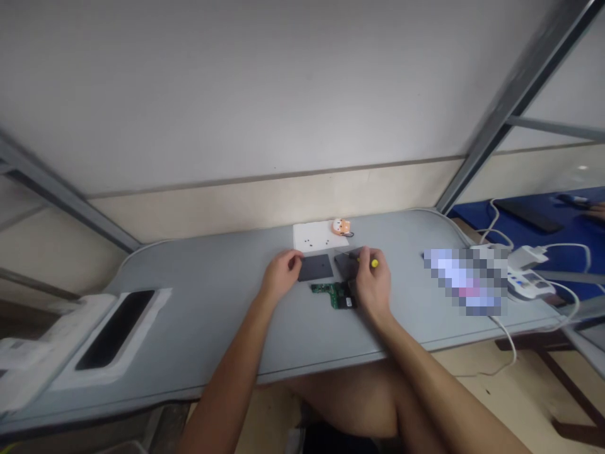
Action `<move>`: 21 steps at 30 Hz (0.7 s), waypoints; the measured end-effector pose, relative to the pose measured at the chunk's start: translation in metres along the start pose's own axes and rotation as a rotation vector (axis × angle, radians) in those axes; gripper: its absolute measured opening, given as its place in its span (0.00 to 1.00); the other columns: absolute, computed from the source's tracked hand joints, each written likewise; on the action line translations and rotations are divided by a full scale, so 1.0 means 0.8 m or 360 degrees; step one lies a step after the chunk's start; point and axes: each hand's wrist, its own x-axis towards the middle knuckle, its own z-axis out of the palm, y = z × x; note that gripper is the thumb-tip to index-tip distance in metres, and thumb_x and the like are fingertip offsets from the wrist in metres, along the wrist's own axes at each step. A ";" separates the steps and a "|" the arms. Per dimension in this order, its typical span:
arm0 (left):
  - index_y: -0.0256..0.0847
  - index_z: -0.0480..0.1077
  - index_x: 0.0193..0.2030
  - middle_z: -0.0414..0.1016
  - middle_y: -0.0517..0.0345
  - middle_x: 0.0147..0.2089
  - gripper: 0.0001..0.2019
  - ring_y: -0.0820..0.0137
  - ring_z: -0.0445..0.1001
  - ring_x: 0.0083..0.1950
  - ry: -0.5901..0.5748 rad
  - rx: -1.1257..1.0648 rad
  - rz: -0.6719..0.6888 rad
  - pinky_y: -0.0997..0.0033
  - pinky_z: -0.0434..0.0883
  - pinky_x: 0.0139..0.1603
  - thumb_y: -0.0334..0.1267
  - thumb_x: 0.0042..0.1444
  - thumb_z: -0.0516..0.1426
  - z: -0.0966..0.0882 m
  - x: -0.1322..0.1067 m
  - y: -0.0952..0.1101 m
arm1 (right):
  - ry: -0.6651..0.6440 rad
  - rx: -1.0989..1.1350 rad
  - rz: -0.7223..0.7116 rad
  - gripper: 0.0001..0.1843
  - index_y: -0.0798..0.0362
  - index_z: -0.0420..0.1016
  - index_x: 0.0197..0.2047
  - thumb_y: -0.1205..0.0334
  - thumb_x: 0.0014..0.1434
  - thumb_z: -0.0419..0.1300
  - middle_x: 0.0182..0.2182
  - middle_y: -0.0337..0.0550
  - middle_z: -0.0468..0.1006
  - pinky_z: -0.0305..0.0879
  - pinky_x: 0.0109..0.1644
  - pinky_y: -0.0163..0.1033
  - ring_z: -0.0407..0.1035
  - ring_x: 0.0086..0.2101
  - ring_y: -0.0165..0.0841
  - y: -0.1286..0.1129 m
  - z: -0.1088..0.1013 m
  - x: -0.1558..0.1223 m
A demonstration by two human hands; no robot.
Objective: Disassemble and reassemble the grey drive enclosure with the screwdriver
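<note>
My left hand (282, 273) is closed, with its fingertips at the left edge of a thin dark rectangular panel (317, 267) lying flat. My right hand (375, 280) is wrapped round a screwdriver (374, 263) with a yellow end. Its thin shaft points left over a second dark panel (344, 265), partly hidden by that hand. Close below both panels lies a green circuit board (334, 295) with a black block on its right side. Behind them, several tiny dark screws (309, 243) rest on a white sheet (302, 233).
An orange-and-white figure (340, 227) sits on the sheet's right part. At left, a black phone (117, 328) lies on white paper. To the right are a blurred-out device (463, 284) and a white power strip (532, 284) with cables. Metal posts (496, 107) flank the grey table (203, 296).
</note>
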 end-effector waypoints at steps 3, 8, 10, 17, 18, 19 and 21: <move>0.43 0.77 0.43 0.81 0.56 0.41 0.11 0.68 0.76 0.40 -0.0010 -0.0027 0.0006 0.68 0.71 0.44 0.32 0.65 0.53 0.000 0.000 0.000 | 0.0038 -0.0031 -0.0019 0.24 0.50 0.75 0.43 0.38 0.69 0.52 0.40 0.45 0.80 0.61 0.46 0.42 0.70 0.39 0.38 0.003 0.009 -0.006; 0.43 0.77 0.44 0.81 0.56 0.42 0.11 0.68 0.75 0.39 -0.0015 -0.0028 -0.0019 0.67 0.71 0.45 0.31 0.66 0.53 0.001 -0.001 -0.002 | 0.0162 -0.0037 -0.0083 0.23 0.51 0.75 0.44 0.40 0.70 0.52 0.42 0.48 0.80 0.61 0.50 0.43 0.71 0.43 0.40 0.007 0.024 -0.012; 0.43 0.77 0.45 0.81 0.56 0.43 0.12 0.67 0.76 0.42 0.0012 -0.0033 0.0001 0.66 0.72 0.46 0.31 0.66 0.52 0.000 -0.001 -0.001 | 0.0208 -0.0034 -0.0091 0.22 0.51 0.75 0.43 0.41 0.69 0.52 0.42 0.49 0.80 0.61 0.51 0.44 0.71 0.43 0.41 0.004 0.026 -0.013; 0.43 0.77 0.44 0.77 0.53 0.42 0.08 0.63 0.74 0.47 -0.0056 0.0161 0.0579 0.60 0.70 0.53 0.33 0.66 0.55 0.004 -0.015 0.043 | 0.0223 0.0226 0.0169 0.20 0.51 0.73 0.40 0.43 0.68 0.53 0.37 0.44 0.80 0.64 0.45 0.41 0.72 0.38 0.38 -0.021 0.017 -0.014; 0.43 0.77 0.44 0.77 0.53 0.41 0.07 0.62 0.74 0.48 -0.0170 0.0192 0.0663 0.59 0.70 0.53 0.34 0.66 0.56 0.007 -0.019 0.052 | 0.0223 0.0257 0.0203 0.19 0.51 0.73 0.39 0.44 0.67 0.53 0.36 0.43 0.79 0.64 0.44 0.41 0.72 0.38 0.37 -0.024 0.016 -0.014; 0.44 0.78 0.43 0.77 0.54 0.40 0.06 0.62 0.74 0.47 -0.0264 0.0236 0.0716 0.58 0.69 0.52 0.36 0.66 0.57 0.010 -0.022 0.061 | 0.0225 0.0284 0.0233 0.18 0.51 0.73 0.39 0.45 0.67 0.54 0.35 0.42 0.79 0.64 0.44 0.40 0.72 0.38 0.36 -0.026 0.015 -0.014; 0.43 0.77 0.40 0.77 0.55 0.38 0.06 0.63 0.74 0.45 -0.0397 0.0309 0.0794 0.58 0.68 0.50 0.40 0.66 0.59 0.017 -0.027 0.072 | 0.0244 0.0319 0.0265 0.17 0.51 0.73 0.38 0.46 0.66 0.54 0.35 0.41 0.78 0.64 0.45 0.40 0.71 0.38 0.36 -0.026 0.017 -0.013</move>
